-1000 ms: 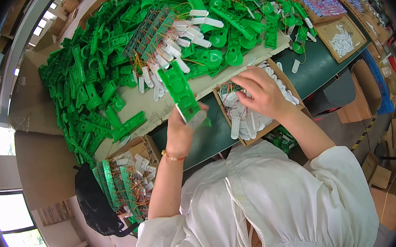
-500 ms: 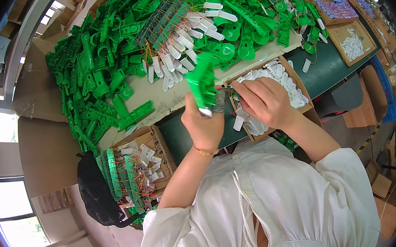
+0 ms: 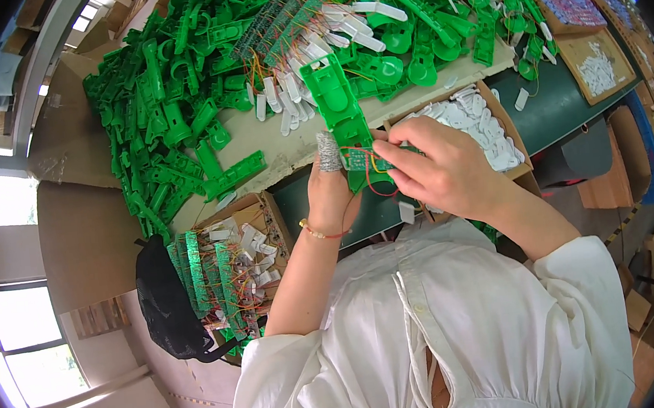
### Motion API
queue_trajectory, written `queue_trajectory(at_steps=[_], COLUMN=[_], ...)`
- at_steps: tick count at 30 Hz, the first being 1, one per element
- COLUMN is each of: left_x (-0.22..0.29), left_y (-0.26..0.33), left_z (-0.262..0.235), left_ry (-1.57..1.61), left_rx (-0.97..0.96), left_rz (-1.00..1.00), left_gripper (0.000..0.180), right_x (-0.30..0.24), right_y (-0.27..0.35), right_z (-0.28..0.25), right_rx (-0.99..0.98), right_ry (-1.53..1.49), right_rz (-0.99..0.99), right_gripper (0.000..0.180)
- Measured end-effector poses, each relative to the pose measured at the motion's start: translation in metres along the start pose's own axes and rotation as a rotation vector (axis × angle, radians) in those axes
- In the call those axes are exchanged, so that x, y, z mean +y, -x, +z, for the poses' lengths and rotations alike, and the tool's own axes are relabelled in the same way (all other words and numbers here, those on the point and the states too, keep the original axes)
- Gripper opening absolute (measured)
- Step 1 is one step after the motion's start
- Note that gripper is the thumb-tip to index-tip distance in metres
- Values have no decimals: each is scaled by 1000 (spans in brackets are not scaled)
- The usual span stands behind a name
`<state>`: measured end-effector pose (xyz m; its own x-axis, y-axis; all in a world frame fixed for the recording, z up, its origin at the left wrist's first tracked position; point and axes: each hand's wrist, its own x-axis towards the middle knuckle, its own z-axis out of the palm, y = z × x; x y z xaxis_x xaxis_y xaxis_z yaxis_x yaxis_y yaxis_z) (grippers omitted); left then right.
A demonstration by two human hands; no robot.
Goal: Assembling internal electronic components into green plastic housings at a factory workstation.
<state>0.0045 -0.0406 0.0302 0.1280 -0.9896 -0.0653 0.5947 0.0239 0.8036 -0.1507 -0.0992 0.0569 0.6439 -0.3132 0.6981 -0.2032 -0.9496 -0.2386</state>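
My left hand (image 3: 333, 199) grips a long green plastic housing (image 3: 337, 101) by its lower end, its hollow, ribbed inner side turned up. A grey wrapping (image 3: 328, 153) covers the thumb of that hand. Against the housing's lower part lies a small green circuit board (image 3: 357, 160) with red and yellow wires looping from it. The fingers of my right hand (image 3: 445, 165) are pinched together at the board's right edge, on the wires as it appears; the fingertips partly hide what they hold. Just below hangs or lies a small white plastic piece (image 3: 407, 212); which, I cannot tell.
A large heap of green housings (image 3: 167, 101) covers the bench's far side, topped by rows of wired circuit boards (image 3: 278, 24). White parts fill a carton (image 3: 521, 138) at the right. Another carton (image 3: 276, 228) with boards and a black mesh cap (image 3: 165, 302) are at the left.
The green housing has turned from edge-on to showing its hollow inside. The circuit board now lies against its lower part, and my right hand has moved slightly nearer to me.
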Motion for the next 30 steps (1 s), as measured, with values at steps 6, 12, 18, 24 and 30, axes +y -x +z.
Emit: queue_trajectory(at_steps=[6, 12, 18, 24, 30], left_x=[-5, -6, -8, -8, -13], left_y=[6, 4, 5, 12, 12], left_z=[-11, -5, -11, -15, -20], left_ry=[-43, -201, -216, -84, -214], left_rx=[-36, -91, -124, -188, -193], left_rz=[-8, 104, 40, -50, -86], left_gripper=[50, 69, 75, 57, 46], right_x=[-13, -15, -14, -4, 6], right_y=[-5, -8, -10, 0, 8], right_z=[-5, -10, -10, -3, 7], right_rx=[-147, -213, -278, -255, -202], right_ry=[143, 140, 88, -95, -239], right_rz=[-6, 2, 29, 92, 124], right_gripper=[32, 30, 27, 28, 28])
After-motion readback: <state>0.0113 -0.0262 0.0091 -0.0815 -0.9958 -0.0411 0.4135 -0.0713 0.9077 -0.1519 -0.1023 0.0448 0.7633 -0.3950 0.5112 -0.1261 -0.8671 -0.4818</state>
